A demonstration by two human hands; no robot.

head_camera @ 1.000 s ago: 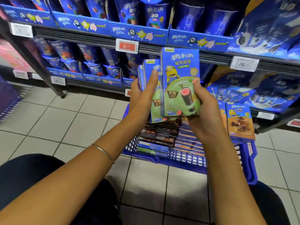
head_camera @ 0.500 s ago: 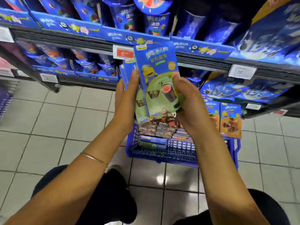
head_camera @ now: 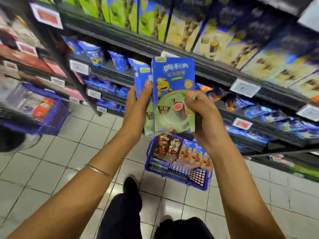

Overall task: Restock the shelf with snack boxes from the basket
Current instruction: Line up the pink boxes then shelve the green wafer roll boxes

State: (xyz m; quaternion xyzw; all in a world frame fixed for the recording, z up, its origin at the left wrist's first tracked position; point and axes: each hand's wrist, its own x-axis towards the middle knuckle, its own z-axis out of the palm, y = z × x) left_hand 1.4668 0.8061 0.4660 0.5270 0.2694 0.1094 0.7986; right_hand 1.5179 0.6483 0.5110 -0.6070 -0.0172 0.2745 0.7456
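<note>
Between both hands I hold an upright stack of blue-and-green snack boxes (head_camera: 173,94), the front one showing a yellow cartoon figure and a pink-filled roll. My left hand (head_camera: 138,107) presses flat against the stack's left side, fingers straight. My right hand (head_camera: 202,114) grips the right edge, thumb curled over the front. Below the boxes on the floor stands the blue basket (head_camera: 174,175), holding brown and orange snack boxes. The shelf (head_camera: 172,50) rises behind the stack, its upper level filled with green and yellow boxes.
Lower shelf levels carry blue snack bags and price tags (head_camera: 244,87). A second blue basket (head_camera: 50,118) with goods sits on the floor at the left beside a shelf of pink packs. My dark-trousered legs and shoe (head_camera: 129,187) stand on the white tiles.
I have risen from a crouch, and the stack of boxes came up with both hands toward the higher shelf. The basket now lies farther below, and the upper shelves have come into view.
</note>
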